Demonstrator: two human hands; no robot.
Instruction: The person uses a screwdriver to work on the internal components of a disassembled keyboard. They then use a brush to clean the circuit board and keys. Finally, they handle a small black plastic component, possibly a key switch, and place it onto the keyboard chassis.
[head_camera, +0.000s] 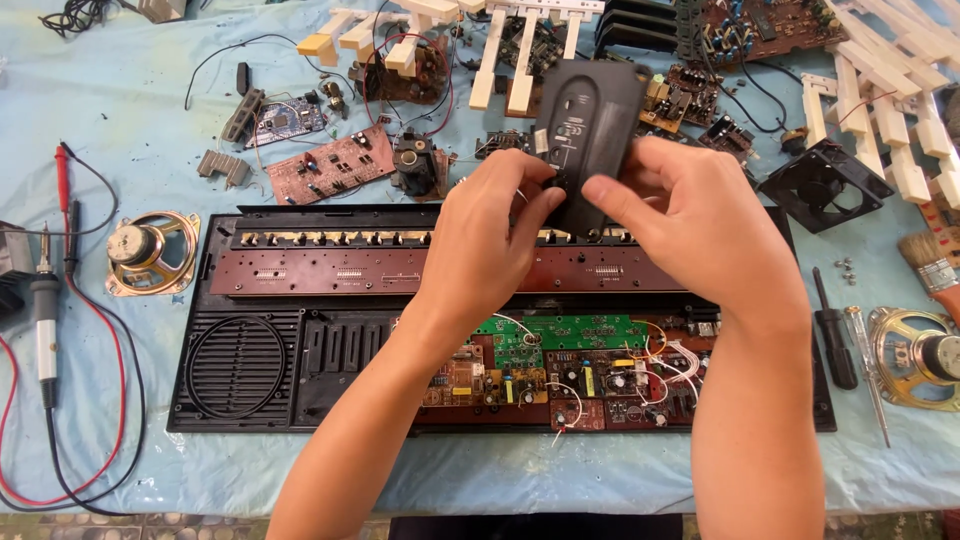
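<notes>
I hold a black oblong plastic panel (592, 125) upright over an opened electronic keyboard case (250, 340). My left hand (490, 240) grips the panel's lower left edge, thumb and fingers pinched near a thin white wire. My right hand (690, 220) clasps its lower right side. Below my wrists lie green and brown circuit boards (570, 335) with white wires inside the case. A long brown contact board (330, 270) runs across the case's upper half.
On the blue cloth: a soldering iron (45, 320) and red and black leads at left, a speaker (150, 250), loose circuit boards (330, 165), white piano keys (880, 90), a fan (825, 185), screwdrivers (835, 335), a brush (935, 265), another speaker (920, 355).
</notes>
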